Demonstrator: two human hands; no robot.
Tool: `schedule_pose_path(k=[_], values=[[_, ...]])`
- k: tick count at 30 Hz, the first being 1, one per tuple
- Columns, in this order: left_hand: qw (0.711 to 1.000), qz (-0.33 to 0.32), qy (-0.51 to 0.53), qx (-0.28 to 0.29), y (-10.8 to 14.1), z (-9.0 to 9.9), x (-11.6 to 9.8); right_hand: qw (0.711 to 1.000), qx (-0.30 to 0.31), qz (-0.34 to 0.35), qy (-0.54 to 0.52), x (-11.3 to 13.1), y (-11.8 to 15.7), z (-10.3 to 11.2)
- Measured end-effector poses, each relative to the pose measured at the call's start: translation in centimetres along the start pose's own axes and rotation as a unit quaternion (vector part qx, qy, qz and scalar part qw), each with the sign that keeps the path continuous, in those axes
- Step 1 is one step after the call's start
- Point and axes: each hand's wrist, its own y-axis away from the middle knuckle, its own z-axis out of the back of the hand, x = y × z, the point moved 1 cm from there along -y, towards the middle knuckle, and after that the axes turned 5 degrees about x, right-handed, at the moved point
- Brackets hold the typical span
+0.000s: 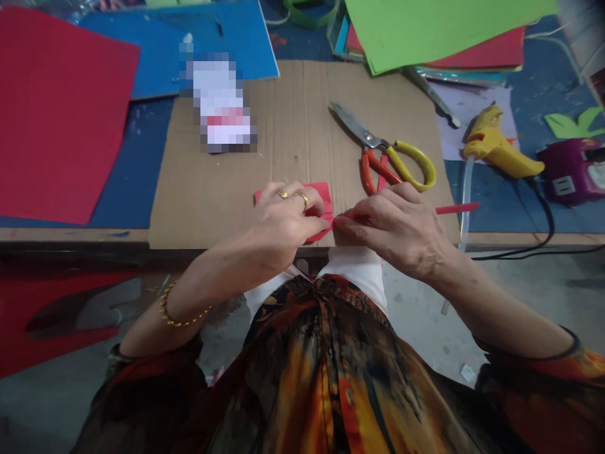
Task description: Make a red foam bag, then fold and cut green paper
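A small red piece (321, 192) with slits near its right edge lies at the front edge of the cardboard (293, 113). My left hand (288, 217), with two rings, is closed on it, thumb and fingers at its right side. Close beside, my right hand (392, 224) pinches a narrow red strip (456, 209), whose far end sticks out to the right past the knuckles. The fingertips of both hands almost meet. Just beyond my right hand lie scissors (369, 139) with one red and one yellow handle, over another red strip (382, 173).
A yellow glue gun (503, 142) with a cable and a purple object (571, 170) are at the right. Green sheets (439, 28) top a stack at the back right. A large red sheet (61, 113) lies left, a blue board (227, 31) behind. A blurred-out item (222, 104) rests on the cardboard.
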Motion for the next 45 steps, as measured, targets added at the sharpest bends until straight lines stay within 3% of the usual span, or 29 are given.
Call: schedule_pose_path(k=[5,9,18,24,30,34,41,43,45], values=[[1.0,-0.012,-0.015,-0.014,0.4,-0.3,0.4,1.0,0.01,0.02,0.004,-0.3,0.5,-0.3],[0.997,-0.027,-0.075,0.007,0.1,0.1,0.1,0.997,0.031,0.038,0.056,-0.3,0.7,-0.2],[0.983,-0.068,-0.169,-0.013,0.0,0.2,0.1,0.994,-0.004,0.07,0.084,0.1,0.2,0.2],[0.973,-0.076,-0.217,-0.026,0.3,0.0,0.0,0.995,0.008,0.057,0.082,0.3,0.0,0.2],[0.969,-0.063,-0.237,0.005,0.0,0.3,-0.3,0.997,0.018,0.046,0.066,0.4,-0.1,0.8],[0.961,-0.091,-0.261,-0.006,-0.1,0.6,-0.5,0.995,0.016,0.036,0.091,0.6,0.4,2.1],[0.965,-0.089,-0.247,-0.019,-0.3,0.4,0.0,0.967,-0.089,-0.012,0.236,-1.9,4.7,6.9],[0.964,-0.088,-0.249,-0.018,-0.4,0.3,0.1,0.973,-0.101,-0.031,0.205,-3.0,6.0,8.1],[0.963,-0.09,-0.252,-0.024,-0.5,0.2,0.3,0.984,-0.126,-0.077,0.102,-3.5,6.5,8.9]])
